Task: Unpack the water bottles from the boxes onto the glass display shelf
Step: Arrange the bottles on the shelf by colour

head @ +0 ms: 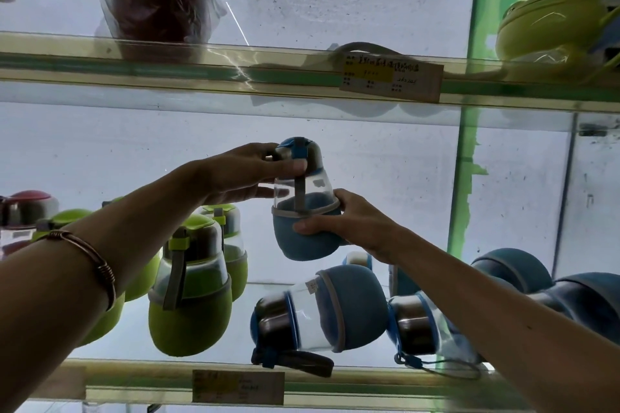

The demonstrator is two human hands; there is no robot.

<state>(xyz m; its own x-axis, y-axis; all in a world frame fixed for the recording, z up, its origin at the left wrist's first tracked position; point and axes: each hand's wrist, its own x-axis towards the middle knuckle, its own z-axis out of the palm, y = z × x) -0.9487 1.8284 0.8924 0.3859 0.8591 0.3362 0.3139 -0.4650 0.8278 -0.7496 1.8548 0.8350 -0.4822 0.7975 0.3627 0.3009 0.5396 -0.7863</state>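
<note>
Both hands, left (246, 174) and right (349, 221), grip one blue bottle (303, 211); two blue lie below

1. Held blue bottle (303, 201): clear glossy body, matt cloth-like blue sleeve, brushed metal collar.
2. Green bottle (190, 292): same build, matt green sleeve.
3. Glass shelf (141, 366): smooth, smudged.
4. Price label (238, 387): matt paper.
5. Bangle (88, 252): coppery wound metal.

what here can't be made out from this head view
- Price labels: print too blurred to read.
- Blue bottles at right: partly covered by the right forearm and cut off by the frame edge.
- Red bottle: clipped by the left edge and the left arm.
- Boxes: none in view.
- Held blue bottle: underside of its base faces away.
</note>
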